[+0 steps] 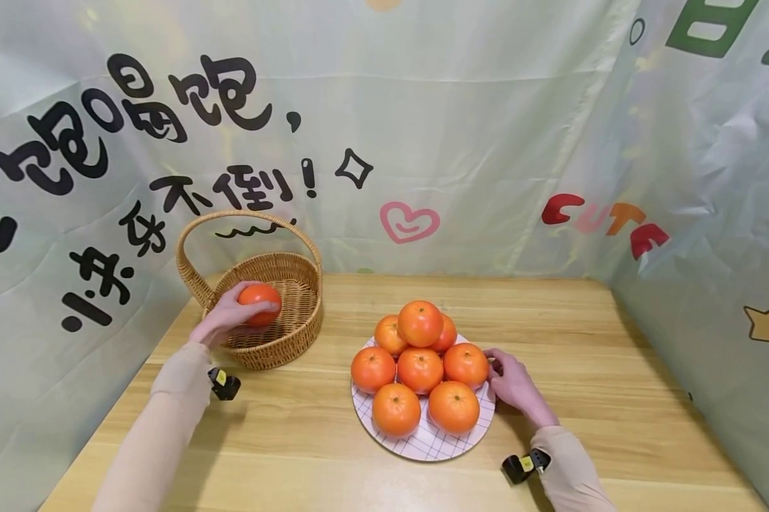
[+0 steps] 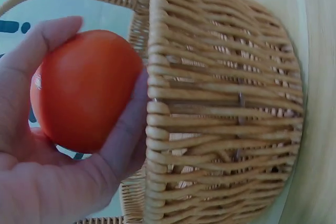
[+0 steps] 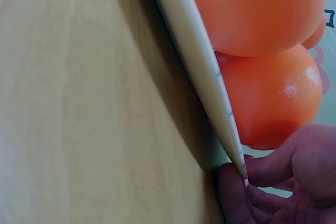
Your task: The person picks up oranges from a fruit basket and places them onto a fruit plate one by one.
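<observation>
An orange (image 1: pixel 260 304) is gripped in my left hand (image 1: pixel 233 311), held at the opening of the wicker basket (image 1: pixel 307 334). In the left wrist view, thumb and fingers curl round the orange (image 2: pixel 89 90) beside the basket's rim (image 2: pixel 157 108). My right hand (image 1: pixel 517 384) pinches the right edge of a checked plate (image 1: pixel 432 446). The right wrist view shows the thumb above the plate's rim (image 3: pixel 210 77) and a finger beneath it. Several oranges are piled on the plate, with one orange (image 1: pixel 420 323) on top; another orange (image 3: pixel 273 98) sits close to the right hand.
The basket's tall arched handle (image 1: pixel 243 215) rises over its opening. Both basket and plate stand on a wooden table (image 1: pixel 333 469), the basket at the back left. A printed cloth (image 1: pixel 474 142) hangs behind the table and along both sides.
</observation>
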Demonstrator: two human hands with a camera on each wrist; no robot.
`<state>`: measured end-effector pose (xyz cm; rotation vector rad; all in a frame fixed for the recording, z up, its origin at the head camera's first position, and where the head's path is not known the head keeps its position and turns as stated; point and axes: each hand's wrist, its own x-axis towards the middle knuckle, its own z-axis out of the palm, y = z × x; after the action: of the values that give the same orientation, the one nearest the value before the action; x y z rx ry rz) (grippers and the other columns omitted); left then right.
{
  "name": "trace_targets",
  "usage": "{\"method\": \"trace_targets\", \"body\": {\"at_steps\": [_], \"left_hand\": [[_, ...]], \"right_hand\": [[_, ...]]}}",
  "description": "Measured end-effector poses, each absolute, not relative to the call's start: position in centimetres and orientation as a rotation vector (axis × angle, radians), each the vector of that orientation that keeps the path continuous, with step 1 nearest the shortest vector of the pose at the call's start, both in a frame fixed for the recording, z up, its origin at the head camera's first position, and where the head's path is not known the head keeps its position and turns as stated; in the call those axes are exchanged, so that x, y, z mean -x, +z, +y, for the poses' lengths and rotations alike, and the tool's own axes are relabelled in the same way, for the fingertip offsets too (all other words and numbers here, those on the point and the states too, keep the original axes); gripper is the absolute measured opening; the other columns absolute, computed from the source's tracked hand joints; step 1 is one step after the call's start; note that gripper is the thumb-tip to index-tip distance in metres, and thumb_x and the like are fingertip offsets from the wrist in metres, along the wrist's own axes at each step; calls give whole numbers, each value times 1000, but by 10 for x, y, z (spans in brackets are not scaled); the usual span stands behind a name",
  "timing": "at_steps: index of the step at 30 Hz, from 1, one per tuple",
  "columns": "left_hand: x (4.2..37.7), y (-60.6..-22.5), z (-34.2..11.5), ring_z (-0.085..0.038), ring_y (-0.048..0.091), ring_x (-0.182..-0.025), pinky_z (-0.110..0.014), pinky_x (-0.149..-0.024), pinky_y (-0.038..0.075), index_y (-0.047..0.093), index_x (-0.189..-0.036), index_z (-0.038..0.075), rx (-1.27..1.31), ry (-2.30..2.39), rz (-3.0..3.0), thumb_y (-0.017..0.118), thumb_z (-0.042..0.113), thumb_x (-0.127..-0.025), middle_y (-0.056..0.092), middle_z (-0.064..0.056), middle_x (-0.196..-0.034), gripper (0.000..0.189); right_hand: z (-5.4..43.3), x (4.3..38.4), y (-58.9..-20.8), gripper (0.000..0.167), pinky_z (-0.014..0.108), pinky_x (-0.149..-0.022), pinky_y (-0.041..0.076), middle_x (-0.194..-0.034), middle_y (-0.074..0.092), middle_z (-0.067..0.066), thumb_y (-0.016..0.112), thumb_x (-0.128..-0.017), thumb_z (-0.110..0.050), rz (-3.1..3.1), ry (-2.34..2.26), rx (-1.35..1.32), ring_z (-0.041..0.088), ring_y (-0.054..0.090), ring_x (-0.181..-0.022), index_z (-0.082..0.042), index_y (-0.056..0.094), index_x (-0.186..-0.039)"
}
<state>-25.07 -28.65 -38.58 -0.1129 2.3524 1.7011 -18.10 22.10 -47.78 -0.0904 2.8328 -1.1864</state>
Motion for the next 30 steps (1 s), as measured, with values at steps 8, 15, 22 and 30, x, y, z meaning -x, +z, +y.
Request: {"method": "trace_targets", "body": {"at_steps": [8, 15, 22, 30], "left_hand": [[248, -384, -276, -32, 50, -126, -44, -101, 54, 27, -148, 19, -30, 1872, 2188, 59, 35, -101, 22, -23, -155, 59], [239, -371, -257, -47, 38, -137, -40, -94, 58, 22, -153, 19, -116, 1939, 2209, 51, 26, -105, 13, -22, -159, 56], [227, -356, -236, -53, 42, -133, -43, -92, 59, 18, -158, 14, -194, 1784, 2432, 52, 22, -103, 5, -24, -151, 64], [213, -347, -211, -40, 46, -128, -54, -106, 43, 33, -150, 8, -292, 1532, 2787, 64, 26, -96, 24, -24, -145, 65]], "right_hand": [[221, 181, -477, 33, 36, -77, 49, -94, 66, 19, 51, -92, 2, 2820, -1185, 72, 26, 59, -83, 8, 58, -124], [221, 180, -475, 33, 33, -74, 48, -93, 66, 18, 50, -91, 2, 2822, -1190, 69, 25, 59, -82, 7, 59, -123], [221, 180, -475, 34, 34, -75, 47, -93, 66, 18, 51, -91, 2, 2823, -1179, 74, 25, 58, -82, 7, 59, -124], [220, 181, -477, 34, 33, -74, 47, -92, 65, 17, 51, -90, 3, 2828, -1180, 80, 24, 57, -81, 8, 58, -123]]}}
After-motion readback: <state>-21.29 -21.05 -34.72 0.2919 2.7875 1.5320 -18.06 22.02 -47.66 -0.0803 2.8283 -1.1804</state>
